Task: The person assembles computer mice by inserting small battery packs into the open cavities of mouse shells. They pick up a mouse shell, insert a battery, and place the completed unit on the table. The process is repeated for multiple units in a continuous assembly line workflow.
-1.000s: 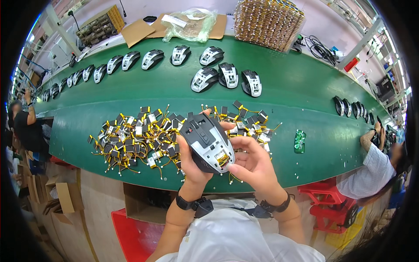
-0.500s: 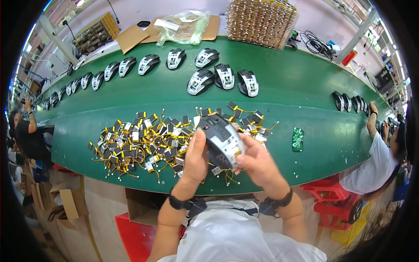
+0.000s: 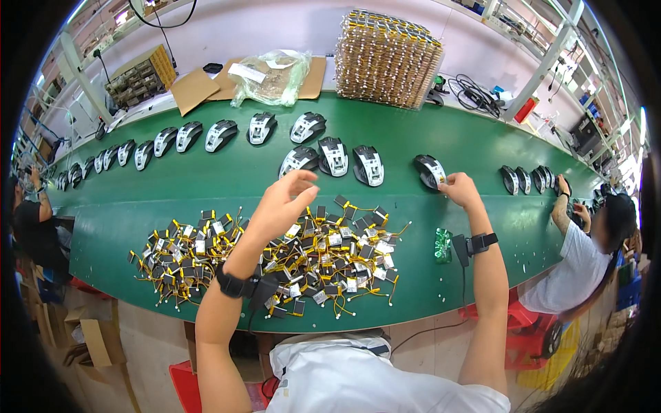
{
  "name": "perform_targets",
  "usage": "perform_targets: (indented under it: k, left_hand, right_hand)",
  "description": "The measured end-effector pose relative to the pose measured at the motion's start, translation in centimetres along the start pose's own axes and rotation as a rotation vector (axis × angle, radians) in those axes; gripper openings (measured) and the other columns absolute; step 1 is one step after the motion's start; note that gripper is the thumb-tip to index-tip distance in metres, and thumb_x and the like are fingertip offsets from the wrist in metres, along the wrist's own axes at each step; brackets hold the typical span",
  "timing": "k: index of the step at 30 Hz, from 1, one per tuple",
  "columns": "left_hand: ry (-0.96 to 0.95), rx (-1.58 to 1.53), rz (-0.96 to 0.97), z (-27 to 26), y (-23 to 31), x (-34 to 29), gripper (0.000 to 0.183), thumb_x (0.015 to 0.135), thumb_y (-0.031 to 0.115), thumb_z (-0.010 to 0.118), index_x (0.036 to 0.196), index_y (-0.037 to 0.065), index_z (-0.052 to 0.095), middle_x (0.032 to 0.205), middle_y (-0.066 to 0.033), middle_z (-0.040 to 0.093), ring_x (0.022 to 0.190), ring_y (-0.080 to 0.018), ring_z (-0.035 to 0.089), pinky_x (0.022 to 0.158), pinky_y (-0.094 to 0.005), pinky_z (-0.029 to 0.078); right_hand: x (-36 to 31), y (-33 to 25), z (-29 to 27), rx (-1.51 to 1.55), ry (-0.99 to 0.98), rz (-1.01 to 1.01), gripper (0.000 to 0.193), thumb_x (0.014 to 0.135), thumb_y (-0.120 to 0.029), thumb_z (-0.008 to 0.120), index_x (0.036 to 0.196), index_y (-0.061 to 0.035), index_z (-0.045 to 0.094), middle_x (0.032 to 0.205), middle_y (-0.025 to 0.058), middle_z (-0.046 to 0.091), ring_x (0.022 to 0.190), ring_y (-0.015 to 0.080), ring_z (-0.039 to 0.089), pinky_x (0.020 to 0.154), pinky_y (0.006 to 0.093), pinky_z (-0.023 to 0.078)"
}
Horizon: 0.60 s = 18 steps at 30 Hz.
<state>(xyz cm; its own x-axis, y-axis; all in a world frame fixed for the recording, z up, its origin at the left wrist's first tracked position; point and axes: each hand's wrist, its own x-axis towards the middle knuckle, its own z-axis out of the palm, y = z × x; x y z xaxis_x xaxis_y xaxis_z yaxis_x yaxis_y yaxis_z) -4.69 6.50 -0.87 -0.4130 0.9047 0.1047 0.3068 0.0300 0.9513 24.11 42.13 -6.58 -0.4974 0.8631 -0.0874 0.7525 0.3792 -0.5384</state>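
My right hand reaches out to the right, fingertips pinching the near end of a black-and-white computer mouse that rests on the green table. Over the back edge of the battery pile hangs my left hand, empty, its thumb apart from its bent fingers. Just beyond it lies another mouse, partly covered by the fingertips; whether they touch cannot be made out. Two more mice, one beside it and one farther right, lie close by. The small batteries with yellow wires form a loose heap in front of me.
A row of mice curves away left. More mice lie right, near a co-worker. Green circuit boards lie by my right wrist. Behind stand a stack of wired batteries, a plastic bag and cardboard.
The mouse held in both hands is now on the table to the right, under my right hand. My left hand has let go and moved left and forward. The view has shifted.
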Motion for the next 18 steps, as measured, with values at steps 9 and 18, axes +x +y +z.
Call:
perform_targets:
  k: [9,18]
  left_hand:
    - [0.068,-0.267,0.055,0.6,3.8,-4.4,0.029,0.096,0.014,0.057,0.120,-0.002,0.055,0.110,-0.0131,0.067,0.106,-0.0161,0.061,0.094,-0.0307,0.046]
    - [0.233,-0.638,-0.017,5.6,3.2,-7.7,0.060,0.095,0.027,0.060,0.142,0.000,0.035,0.129,-0.0173,0.057,0.115,-0.0234,0.059,0.097,-0.0349,0.046]
  right_hand:
    - [1.7,-15.3,9.8,-0.309,0.015,-0.313,0.073,0.078,-0.049,0.072,0.131,-0.0012,0.053,0.113,0.0277,0.063,0.107,0.0385,0.062,0.093,0.0448,0.051]
    - [-11.9,-17.4,4.6,0.453,-0.053,-0.694,0.069,0.068,-0.035,0.086,0.119,-0.0020,0.053,0.109,0.0180,0.066,0.096,0.0287,0.067,0.083,0.0384,0.054]
